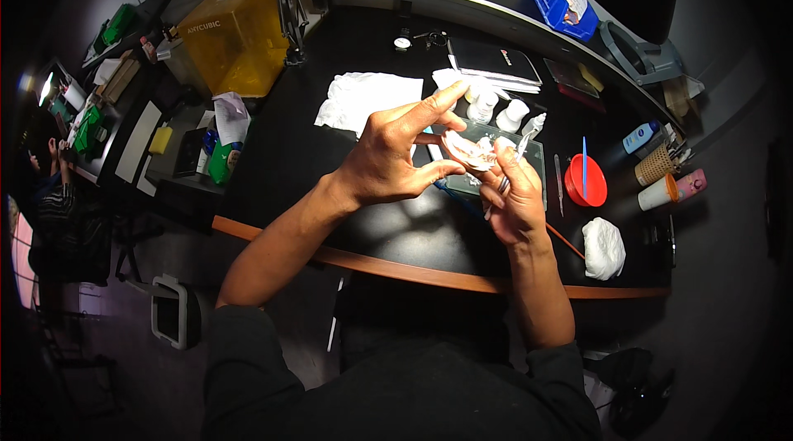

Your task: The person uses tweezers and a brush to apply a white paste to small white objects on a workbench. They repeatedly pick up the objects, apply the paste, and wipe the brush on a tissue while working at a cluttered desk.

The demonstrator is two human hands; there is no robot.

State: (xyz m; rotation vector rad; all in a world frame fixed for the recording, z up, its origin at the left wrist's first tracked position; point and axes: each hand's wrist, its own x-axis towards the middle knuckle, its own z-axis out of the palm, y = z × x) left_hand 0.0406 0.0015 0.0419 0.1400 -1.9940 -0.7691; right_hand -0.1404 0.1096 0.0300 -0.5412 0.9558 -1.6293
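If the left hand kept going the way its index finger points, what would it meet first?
Probably the small white bottles just beyond the left hand, toward the desk's back edge. Depth is unclear; the finger may pass above them.

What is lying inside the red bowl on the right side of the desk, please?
A thin blue stick stands up out of the red bowl, leaning on its rim. The rest of the bowl's inside looks plain red; whether it holds any liquid or paste cannot be told from this view.
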